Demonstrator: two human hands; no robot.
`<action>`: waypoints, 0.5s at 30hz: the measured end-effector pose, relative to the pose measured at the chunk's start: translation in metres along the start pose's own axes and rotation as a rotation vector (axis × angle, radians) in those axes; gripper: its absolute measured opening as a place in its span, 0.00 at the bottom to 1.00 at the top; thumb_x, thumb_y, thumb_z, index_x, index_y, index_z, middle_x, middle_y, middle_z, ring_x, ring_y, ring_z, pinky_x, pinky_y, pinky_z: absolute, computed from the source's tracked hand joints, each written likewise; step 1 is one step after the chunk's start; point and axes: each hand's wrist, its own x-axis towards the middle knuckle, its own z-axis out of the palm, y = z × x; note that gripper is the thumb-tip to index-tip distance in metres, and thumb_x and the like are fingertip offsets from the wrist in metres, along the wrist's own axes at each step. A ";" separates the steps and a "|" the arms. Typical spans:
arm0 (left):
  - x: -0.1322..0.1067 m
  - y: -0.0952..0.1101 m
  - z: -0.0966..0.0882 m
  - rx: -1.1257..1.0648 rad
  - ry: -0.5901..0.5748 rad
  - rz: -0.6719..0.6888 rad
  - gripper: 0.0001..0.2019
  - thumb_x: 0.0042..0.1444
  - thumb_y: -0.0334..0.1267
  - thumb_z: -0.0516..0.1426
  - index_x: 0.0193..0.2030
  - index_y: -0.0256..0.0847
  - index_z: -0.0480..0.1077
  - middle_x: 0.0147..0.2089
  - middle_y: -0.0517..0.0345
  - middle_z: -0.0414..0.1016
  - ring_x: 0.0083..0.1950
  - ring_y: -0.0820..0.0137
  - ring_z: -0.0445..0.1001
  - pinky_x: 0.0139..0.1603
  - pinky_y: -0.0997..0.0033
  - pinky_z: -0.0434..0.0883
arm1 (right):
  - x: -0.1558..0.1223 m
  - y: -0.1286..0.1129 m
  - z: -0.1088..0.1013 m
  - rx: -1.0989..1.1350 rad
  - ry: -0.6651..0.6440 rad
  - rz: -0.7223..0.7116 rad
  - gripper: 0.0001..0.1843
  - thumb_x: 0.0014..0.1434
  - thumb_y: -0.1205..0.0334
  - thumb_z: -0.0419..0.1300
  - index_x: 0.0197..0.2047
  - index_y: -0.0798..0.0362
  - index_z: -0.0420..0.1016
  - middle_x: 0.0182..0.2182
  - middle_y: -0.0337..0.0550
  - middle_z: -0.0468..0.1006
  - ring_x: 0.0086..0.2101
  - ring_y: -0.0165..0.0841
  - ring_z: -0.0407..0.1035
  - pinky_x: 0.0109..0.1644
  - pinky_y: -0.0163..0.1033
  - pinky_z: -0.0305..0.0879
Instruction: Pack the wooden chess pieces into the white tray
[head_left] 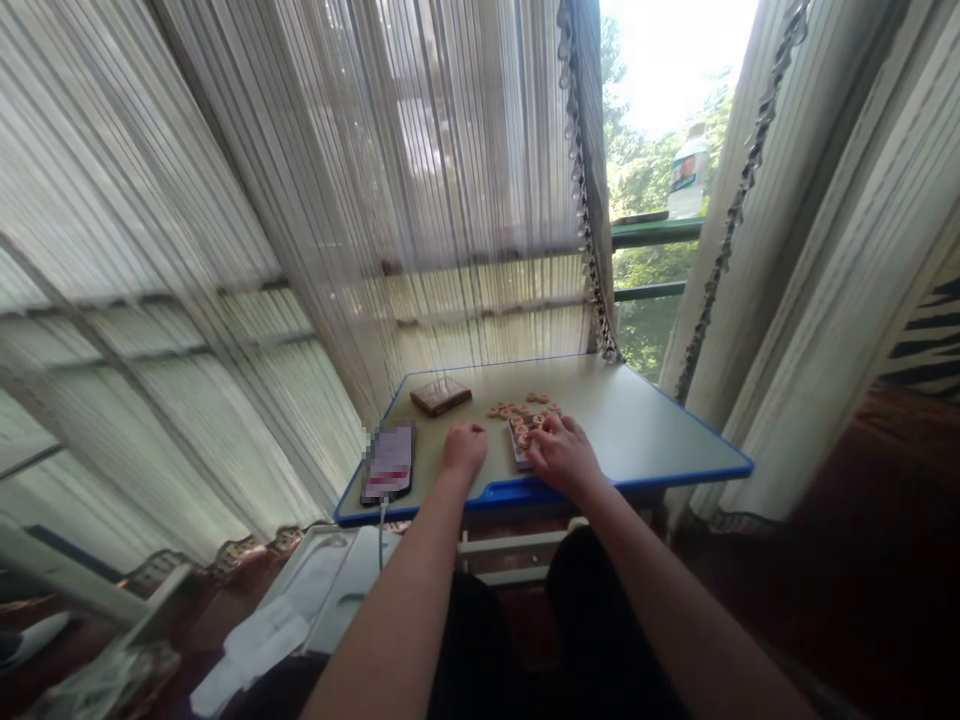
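My right hand (568,452) is over a small open box (519,458), its fingers bent down onto the round wooden chess pieces (523,438) inside. The fingers look closed on one of these pieces, though the hand partly covers it. More pale round pieces (506,410) lie loose on the table just behind the box. To the left of the box, my left hand (465,448) rests near the table's front, its fingers curled into a loose fist. Whatever is inside that fist, if anything, is hidden. Behind my left hand lies a flat brown box lid (441,395).
The small table (660,440) has a blue edge. A phone (390,462) with a white cable lies at its left side. Sheer curtains (465,180) hang behind it. A plastic bottle (687,175) stands on a ledge by the window. White trays (330,570) sit below, left.
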 end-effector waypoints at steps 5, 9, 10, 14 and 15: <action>0.001 -0.001 0.000 -0.034 -0.002 -0.012 0.11 0.48 0.28 0.51 0.33 0.32 0.75 0.38 0.47 0.75 0.43 0.66 0.71 0.48 0.71 0.66 | 0.001 0.000 -0.001 0.006 0.003 -0.016 0.13 0.54 0.59 0.52 0.39 0.51 0.75 0.37 0.47 0.70 0.39 0.37 0.57 0.47 0.41 0.51; 0.002 -0.003 0.003 -0.047 -0.016 0.034 0.10 0.48 0.28 0.52 0.32 0.33 0.75 0.39 0.48 0.75 0.44 0.67 0.71 0.49 0.70 0.65 | 0.001 -0.001 -0.002 -0.044 0.006 0.053 0.14 0.56 0.59 0.50 0.37 0.52 0.75 0.37 0.47 0.70 0.40 0.38 0.57 0.47 0.41 0.51; 0.002 -0.003 0.004 -0.049 -0.019 0.047 0.10 0.47 0.28 0.52 0.32 0.34 0.75 0.39 0.48 0.75 0.44 0.67 0.71 0.50 0.70 0.65 | 0.001 -0.001 -0.002 -0.060 -0.001 0.069 0.14 0.57 0.59 0.50 0.35 0.52 0.75 0.38 0.47 0.70 0.40 0.38 0.57 0.47 0.41 0.50; 0.003 -0.005 0.007 -0.059 -0.024 0.061 0.09 0.47 0.28 0.52 0.31 0.35 0.74 0.40 0.49 0.74 0.46 0.67 0.70 0.52 0.71 0.64 | 0.002 -0.001 -0.001 -0.078 -0.044 0.071 0.16 0.58 0.58 0.49 0.30 0.52 0.76 0.39 0.47 0.70 0.41 0.38 0.57 0.46 0.42 0.50; 0.003 -0.004 0.007 -0.059 -0.027 0.066 0.09 0.48 0.28 0.52 0.31 0.35 0.74 0.40 0.49 0.74 0.46 0.67 0.70 0.52 0.71 0.63 | 0.002 -0.001 0.000 -0.075 -0.050 0.063 0.15 0.58 0.58 0.49 0.30 0.51 0.76 0.40 0.47 0.70 0.41 0.38 0.58 0.46 0.42 0.50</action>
